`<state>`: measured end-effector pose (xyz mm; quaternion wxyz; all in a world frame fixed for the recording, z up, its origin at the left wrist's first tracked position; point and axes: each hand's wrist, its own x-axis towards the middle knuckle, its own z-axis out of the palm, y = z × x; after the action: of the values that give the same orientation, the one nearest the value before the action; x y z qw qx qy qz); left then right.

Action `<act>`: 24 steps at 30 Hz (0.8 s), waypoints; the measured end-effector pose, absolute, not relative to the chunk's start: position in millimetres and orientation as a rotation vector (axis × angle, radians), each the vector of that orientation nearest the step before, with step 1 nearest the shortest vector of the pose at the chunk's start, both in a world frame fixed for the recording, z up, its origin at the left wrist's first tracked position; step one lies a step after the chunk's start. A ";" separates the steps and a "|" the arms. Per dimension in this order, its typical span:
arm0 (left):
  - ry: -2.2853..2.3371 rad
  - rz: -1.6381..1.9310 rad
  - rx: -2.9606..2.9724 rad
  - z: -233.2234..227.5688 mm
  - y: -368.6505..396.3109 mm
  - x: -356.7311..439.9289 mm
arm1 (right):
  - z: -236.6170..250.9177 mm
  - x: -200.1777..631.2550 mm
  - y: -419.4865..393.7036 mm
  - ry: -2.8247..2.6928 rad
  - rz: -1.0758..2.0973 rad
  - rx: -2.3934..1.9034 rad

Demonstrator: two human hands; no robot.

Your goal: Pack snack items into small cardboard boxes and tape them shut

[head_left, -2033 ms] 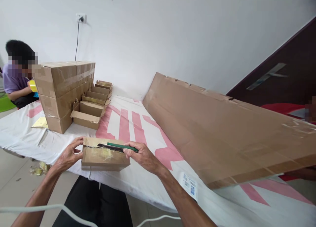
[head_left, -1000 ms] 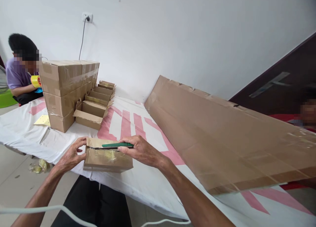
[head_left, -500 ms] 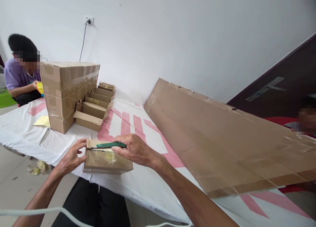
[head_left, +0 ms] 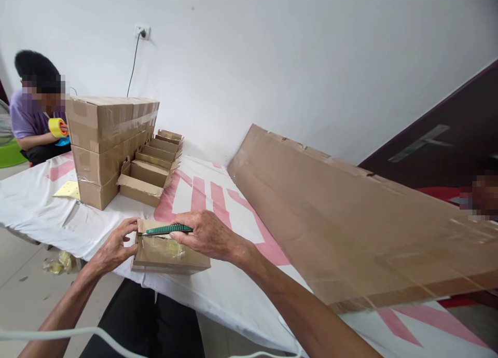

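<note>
A small cardboard box (head_left: pixel 171 255) lies on the cloth near the front edge, with shiny clear tape and a slit along its top. My left hand (head_left: pixel 116 246) grips the box's left end, fingers at the far corner and thumb nearer me. In my right hand (head_left: pixel 208 236) is a green box cutter (head_left: pixel 165 229), held almost level above the box. Its blade points left and meets the slit close to the left end, beside my left fingertips. The box's contents are hidden.
Stacked sealed cartons (head_left: pixel 112 140) stand at the left, with a row of open boxes (head_left: pixel 146 179) alongside. A large cardboard sheet (head_left: pixel 350 233) slants across the right. Behind the stack, a person (head_left: pixel 35 109) holds a yellow tape roll (head_left: pixel 57 127). A white cable (head_left: pixel 78 333) crosses the foreground.
My right hand has drawn the box cutter a little left along the slit. My left hand stays on the box. The other person's tape roll has come into fuller view.
</note>
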<state>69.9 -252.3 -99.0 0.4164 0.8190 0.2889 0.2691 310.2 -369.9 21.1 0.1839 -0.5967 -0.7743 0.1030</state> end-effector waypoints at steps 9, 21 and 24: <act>0.722 0.684 2.061 -98.6 -252.0 70.2 | 21.9 306.3 -361.9 -2.296 0.184 -1.736; 0.725 0.658 2.104 -103.6 -246.9 67.3 | 13.3 347.0 -388.6 -2.285 0.045 -1.957; 0.722 0.669 2.110 -106.8 -244.9 67.6 | 12.2 354.5 -395.5 -2.249 0.017 -2.030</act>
<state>67.6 -244.9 -106.8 0.3956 0.8323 0.2850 0.2639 354.5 -395.5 12.2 0.0560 -0.6689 -0.7413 0.0057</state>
